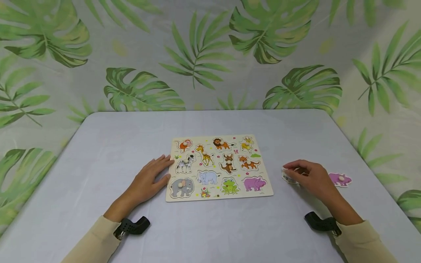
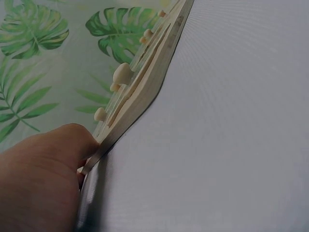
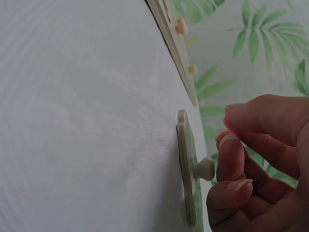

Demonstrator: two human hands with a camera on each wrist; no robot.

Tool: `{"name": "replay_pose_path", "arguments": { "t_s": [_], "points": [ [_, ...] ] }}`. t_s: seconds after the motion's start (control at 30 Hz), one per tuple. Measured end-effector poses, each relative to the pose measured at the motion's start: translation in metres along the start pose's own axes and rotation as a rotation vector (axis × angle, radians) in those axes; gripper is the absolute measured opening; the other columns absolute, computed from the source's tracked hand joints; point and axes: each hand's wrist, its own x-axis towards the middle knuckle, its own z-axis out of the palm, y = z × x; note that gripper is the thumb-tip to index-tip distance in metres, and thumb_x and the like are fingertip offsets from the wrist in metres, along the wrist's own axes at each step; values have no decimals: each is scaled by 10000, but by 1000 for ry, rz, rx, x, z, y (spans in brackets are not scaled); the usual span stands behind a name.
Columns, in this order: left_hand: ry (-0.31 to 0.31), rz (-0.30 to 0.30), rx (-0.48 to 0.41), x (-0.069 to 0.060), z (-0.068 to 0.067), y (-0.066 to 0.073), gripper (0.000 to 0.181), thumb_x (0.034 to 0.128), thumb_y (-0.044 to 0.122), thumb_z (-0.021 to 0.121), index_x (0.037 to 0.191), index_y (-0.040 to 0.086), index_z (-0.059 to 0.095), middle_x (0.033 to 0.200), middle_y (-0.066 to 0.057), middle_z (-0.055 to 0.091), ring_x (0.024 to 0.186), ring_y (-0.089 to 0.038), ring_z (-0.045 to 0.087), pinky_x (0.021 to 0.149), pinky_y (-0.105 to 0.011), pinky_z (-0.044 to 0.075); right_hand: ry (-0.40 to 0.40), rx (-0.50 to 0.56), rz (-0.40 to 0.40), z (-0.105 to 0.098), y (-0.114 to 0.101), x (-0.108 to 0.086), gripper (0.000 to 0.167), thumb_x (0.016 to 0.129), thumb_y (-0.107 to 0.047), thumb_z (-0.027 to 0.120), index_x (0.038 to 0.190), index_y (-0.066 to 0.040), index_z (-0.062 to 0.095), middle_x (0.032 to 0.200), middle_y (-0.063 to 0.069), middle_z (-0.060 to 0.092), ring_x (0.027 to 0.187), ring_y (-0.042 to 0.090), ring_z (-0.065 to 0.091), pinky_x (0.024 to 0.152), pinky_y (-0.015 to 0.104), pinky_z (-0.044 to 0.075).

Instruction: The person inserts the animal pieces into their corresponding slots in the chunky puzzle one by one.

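Note:
A wooden animal knob puzzle board [image 1: 212,190] lies flat on the table. My left hand [image 1: 149,179] touches its left edge with outstretched fingers; the left wrist view shows the thumb [image 2: 72,140] against that edge. To the board's right, my right hand [image 1: 306,177] is just above a small puzzle piece [image 1: 288,178], mostly hidden beneath the fingers. In the right wrist view, that piece's knob [image 3: 205,169] stands beside the bent fingertips [image 3: 231,154], with no grip around it. The picture on this piece cannot be made out. A purple hippo piece [image 1: 340,179] lies just right of the hand.
On the board, the blue-grey rhino [image 1: 208,178], frog [image 1: 229,186] and hippo [image 1: 254,183] places show no knobs. Several other animals, such as the elephant [image 1: 182,187], have knobs. The white table [image 1: 210,233] meets a leaf-print backdrop [image 1: 210,54] behind.

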Motion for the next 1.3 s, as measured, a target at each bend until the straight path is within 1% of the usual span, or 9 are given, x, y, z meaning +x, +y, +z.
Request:
{"name": "replay_pose_path", "arguments": {
  "t_s": [0.17, 0.4, 0.53, 0.7, 0.9, 1.0, 1.1, 1.2, 1.3],
  "points": [
    [0, 5, -1, 0, 0, 1, 497, 962, 250, 585, 1428, 114, 477, 1525, -62, 375, 1433, -273, 269, 1188, -461, 164, 6, -26, 0, -2, 7, 1, 286, 912, -329, 676, 1093, -110, 715, 1035, 98, 686, 811, 186, 563, 557, 209, 490],
    [3, 0, 1, 0, -2, 2, 498, 963, 252, 584, 1429, 113, 476, 1526, -63, 372, 1434, -274, 267, 1188, -465, 164, -9, -40, -1, -4, 13, 3, 297, 918, -322, 669, 1114, -103, 710, 1054, 112, 679, 820, 186, 563, 568, 205, 480],
    [9, 8, 2, -1, -1, 1, 498, 962, 248, 586, 1427, 107, 477, 1522, -74, 377, 1430, -286, 272, 1185, -470, 168, -22, -43, -1, -5, 13, 3, 301, 917, -321, 670, 1113, -94, 709, 1051, 119, 679, 822, 200, 569, 567, 213, 481],
    [15, 13, 3, -1, -1, 0, 494, 962, 247, 586, 1425, 110, 480, 1520, -72, 382, 1429, -284, 276, 1184, -469, 171, -33, -63, -11, -7, 12, 3, 282, 906, -283, 689, 1097, -77, 711, 1022, 124, 683, 804, 201, 568, 566, 221, 474],
    [7, 10, -2, 0, -1, -1, 495, 969, 269, 578, 1430, 119, 476, 1525, -58, 373, 1434, -271, 265, 1188, -464, 163, -58, -62, 9, -10, 12, 2, 264, 903, -256, 693, 1096, -76, 710, 1028, 127, 679, 805, 209, 558, 545, 232, 474],
    [14, 17, -4, 0, -1, 0, 493, 968, 261, 580, 1427, 113, 479, 1523, -69, 377, 1431, -281, 270, 1186, -470, 164, -78, -59, 19, -10, 12, 1, 257, 902, -255, 694, 1089, -80, 711, 995, 109, 675, 780, 199, 540, 529, 238, 471],
    [17, 21, -2, 0, 0, -1, 491, 965, 246, 584, 1424, 107, 482, 1519, -79, 381, 1427, -292, 277, 1184, -475, 168, -100, -52, 20, -10, 13, 1, 212, 895, -211, 698, 1062, -81, 714, 936, 88, 664, 732, 176, 531, 515, 241, 479],
    [21, 21, 2, 0, 1, -1, 489, 964, 242, 585, 1423, 107, 484, 1517, -79, 384, 1426, -294, 280, 1183, -477, 171, -113, -44, 7, -11, 14, 1, 167, 890, -158, 693, 1039, -85, 715, 901, 68, 652, 702, 160, 524, 506, 241, 485],
    [24, 21, 1, 0, 0, -1, 487, 964, 242, 584, 1422, 108, 485, 1517, -75, 385, 1426, -290, 280, 1184, -476, 171, -113, -42, -10, -11, 15, 1, 152, 891, -133, 685, 1033, -86, 712, 905, 67, 653, 710, 161, 522, 504, 239, 484]
  ]
}}
